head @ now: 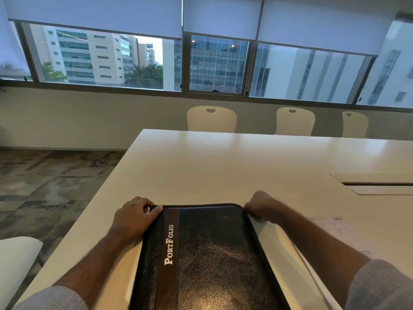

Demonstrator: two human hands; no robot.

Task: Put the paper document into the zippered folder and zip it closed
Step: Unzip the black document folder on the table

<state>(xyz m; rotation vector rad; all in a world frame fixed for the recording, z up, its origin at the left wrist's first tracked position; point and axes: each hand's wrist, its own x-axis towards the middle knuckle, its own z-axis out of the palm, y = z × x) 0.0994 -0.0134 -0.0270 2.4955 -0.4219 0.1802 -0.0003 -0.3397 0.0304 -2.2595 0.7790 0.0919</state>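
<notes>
A black leather zippered folder [212,253] marked "PortFolio" lies closed flat on the white table [223,164], right in front of me. My left hand [134,215] grips its far left corner, thumb on top of the cover. At the far right corner, my right hand [260,205] is curled and pinches something at the folder's zipper edge; the zipper pull itself is hidden by the fingers. A printed paper document [342,233] lies flat on the table to the right of the folder, partly under my right forearm.
A recessed cable hatch [380,184] is set into the table at the right. White chairs [211,119] stand along the far side, below the windows. Another chair [15,262] is at my lower left. The table's left edge runs beside my left arm.
</notes>
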